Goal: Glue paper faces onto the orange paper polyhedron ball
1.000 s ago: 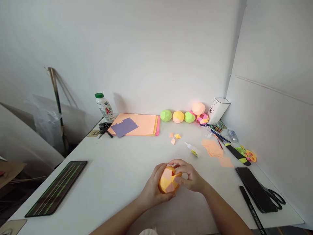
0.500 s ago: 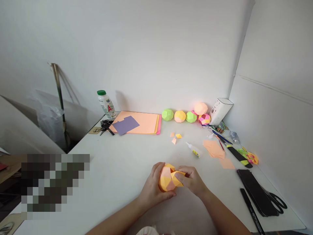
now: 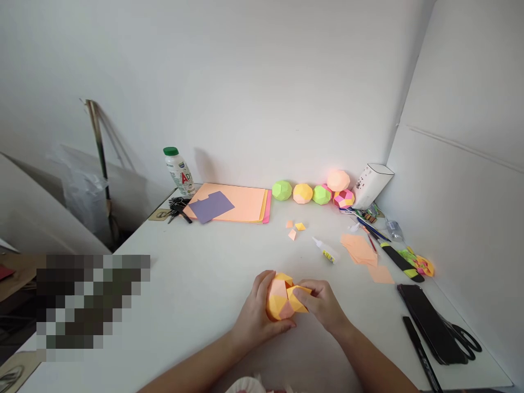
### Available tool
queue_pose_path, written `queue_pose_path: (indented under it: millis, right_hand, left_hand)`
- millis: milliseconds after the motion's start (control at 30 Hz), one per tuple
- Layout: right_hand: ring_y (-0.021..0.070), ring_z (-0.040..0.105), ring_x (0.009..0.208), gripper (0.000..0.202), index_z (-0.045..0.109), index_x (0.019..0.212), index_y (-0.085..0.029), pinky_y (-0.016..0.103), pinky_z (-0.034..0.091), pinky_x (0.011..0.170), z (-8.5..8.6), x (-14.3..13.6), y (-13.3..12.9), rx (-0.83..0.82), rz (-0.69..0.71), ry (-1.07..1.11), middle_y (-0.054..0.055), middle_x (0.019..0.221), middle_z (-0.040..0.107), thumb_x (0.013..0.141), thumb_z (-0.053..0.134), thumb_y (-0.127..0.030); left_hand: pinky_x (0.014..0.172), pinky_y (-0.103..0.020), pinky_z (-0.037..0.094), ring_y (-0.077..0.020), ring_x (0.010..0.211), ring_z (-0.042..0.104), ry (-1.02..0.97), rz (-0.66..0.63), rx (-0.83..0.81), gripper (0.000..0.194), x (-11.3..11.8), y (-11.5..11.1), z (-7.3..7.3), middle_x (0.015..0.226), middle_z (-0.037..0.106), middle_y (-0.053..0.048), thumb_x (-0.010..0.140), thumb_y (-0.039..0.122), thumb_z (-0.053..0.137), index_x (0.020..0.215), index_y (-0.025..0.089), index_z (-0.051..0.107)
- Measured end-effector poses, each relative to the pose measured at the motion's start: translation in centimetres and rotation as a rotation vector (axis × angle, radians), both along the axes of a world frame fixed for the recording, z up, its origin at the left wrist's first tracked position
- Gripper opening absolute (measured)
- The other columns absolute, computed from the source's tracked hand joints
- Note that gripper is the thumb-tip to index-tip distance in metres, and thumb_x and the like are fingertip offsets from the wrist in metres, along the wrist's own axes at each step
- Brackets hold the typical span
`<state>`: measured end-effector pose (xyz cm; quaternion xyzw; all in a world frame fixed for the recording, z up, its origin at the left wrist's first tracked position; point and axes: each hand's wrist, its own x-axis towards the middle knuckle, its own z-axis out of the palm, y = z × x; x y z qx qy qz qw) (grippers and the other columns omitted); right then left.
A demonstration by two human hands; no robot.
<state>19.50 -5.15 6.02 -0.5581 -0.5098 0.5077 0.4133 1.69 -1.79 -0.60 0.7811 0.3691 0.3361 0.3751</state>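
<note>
A faceted paper ball [image 3: 279, 297] in yellow and peach is held above the near part of the white table. My left hand [image 3: 258, 308] wraps around its left side, fingers behind and thumb below. With thumb and fingers, my right hand [image 3: 321, 303] pinches a yellow paper flap [image 3: 298, 299] on the ball's right side. A dark gap shows at the top between the flap and the ball. Beyond the hands lie a small glue tube [image 3: 326, 250] and a few small paper pieces [image 3: 292, 234].
Finished-looking paper balls [image 3: 303, 193] line the wall. Peach paper cutouts [image 3: 359, 249], a utility knife [image 3: 402, 262], a black phone-like slab [image 3: 432, 323], scissors [image 3: 464, 338] and a black pen [image 3: 422, 355] lie right. Coloured sheets [image 3: 245, 202], keys [image 3: 178, 207] and a bottle [image 3: 180, 172] sit back left.
The camera view has shifted slightly. Both hands keep the same grip on the ball and its flap.
</note>
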Motion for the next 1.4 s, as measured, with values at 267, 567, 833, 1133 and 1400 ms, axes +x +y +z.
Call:
queue_pose_path:
  millis: [267, 567, 833, 1133, 1400]
  right_hand:
    - [0.0129, 0.04, 0.06, 0.027, 0.063, 0.063, -0.015, 0.025, 0.033, 0.053, 0.42, 0.07, 0.3, -0.066, 0.021, 0.053, -0.001, 0.061, 0.049, 0.075, 0.059, -0.039]
    - [0.0117, 0.036, 0.057, 0.033, 0.058, 0.055, -0.016, 0.026, 0.031, 0.052, 0.36, -0.06, 0.27, -0.094, -0.005, 0.077, -0.002, 0.055, 0.042, 0.074, 0.06, -0.042]
    - [0.0107, 0.029, 0.057, 0.03, 0.05, 0.053, -0.017, 0.026, 0.025, 0.052, 0.65, -0.25, 0.07, -0.059, -0.011, 0.085, -0.004, 0.056, 0.033, 0.078, 0.056, -0.031]
    - [0.011, 0.03, 0.056, 0.032, 0.056, 0.053, -0.016, 0.026, 0.027, 0.051, 0.59, -0.35, 0.15, -0.056, -0.027, 0.085, -0.004, 0.054, 0.035, 0.076, 0.06, -0.037]
    - [0.0131, 0.04, 0.059, 0.034, 0.068, 0.064, -0.014, 0.026, 0.036, 0.055, 0.45, -0.29, 0.17, -0.051, -0.033, 0.066, -0.001, 0.058, 0.049, 0.074, 0.062, -0.046]
  left_hand:
    - [0.097, -0.057, 0.043, -0.0375, 0.124, 0.04, -0.014, -0.023, 0.022, 0.092, -0.01, 0.01, 0.24, 0.134, 0.031, -0.016, 0.062, 0.037, 0.077, 0.134, 0.024, 0.021]
    - [0.097, -0.056, 0.044, -0.0375, 0.125, 0.04, -0.008, 0.017, 0.059, 0.094, 0.04, -0.03, -0.19, 0.134, 0.033, -0.017, 0.061, 0.036, 0.078, 0.135, 0.022, 0.022]
    - [0.098, -0.056, 0.044, -0.0372, 0.124, 0.04, 0.004, 0.027, 0.05, 0.094, 0.12, -0.17, 0.05, 0.135, 0.031, -0.017, 0.063, 0.035, 0.078, 0.135, 0.022, 0.02]
    - [0.098, -0.058, 0.041, -0.0383, 0.126, 0.036, -0.011, 0.003, 0.035, 0.094, 0.02, -0.15, -0.35, 0.136, 0.026, -0.016, 0.064, 0.036, 0.077, 0.136, 0.024, 0.018]
    - [0.097, -0.056, 0.044, -0.0378, 0.124, 0.04, -0.036, 0.024, 0.058, 0.096, 0.21, -0.06, -0.54, 0.136, 0.03, -0.017, 0.061, 0.034, 0.079, 0.136, 0.023, 0.02]
